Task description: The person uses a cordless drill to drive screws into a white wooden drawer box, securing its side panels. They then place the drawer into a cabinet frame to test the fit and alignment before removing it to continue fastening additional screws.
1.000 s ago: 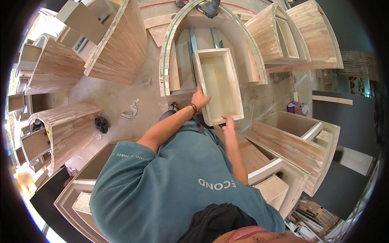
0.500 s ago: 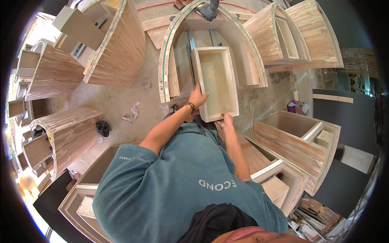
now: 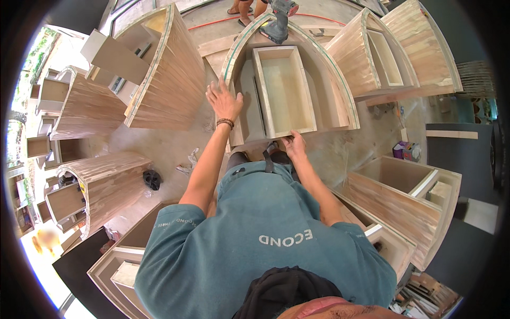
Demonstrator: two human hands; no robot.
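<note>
A pale wooden drawer (image 3: 287,90) lies inside a curved, arch-shaped wooden cabinet (image 3: 344,101) in front of me. My right hand (image 3: 294,144) grips the middle of the drawer's near edge. My left hand (image 3: 224,102), with a beaded bracelet at its wrist, rests fingers spread on the cabinet's left rim. Along the drawer's left side shows a dark metal slide (image 3: 260,101); the drawer hides the rest of the runners. On the cabinet's far curved edge stands a cordless drill (image 3: 277,26).
More curved cabinets stand around me: a tall one (image 3: 167,74) to the left, a lower one (image 3: 114,178) nearer, and others (image 3: 366,58) to the right. Open box cabinets (image 3: 398,196) flank me at right. A black bag (image 3: 151,179) lies on the floor. A person's legs (image 3: 245,10) show beyond.
The drawer has moved away from me, deeper into the cabinet, covering the runners. My left hand has left the drawer's side for the cabinet's left rim. My right hand stays at the near edge.
</note>
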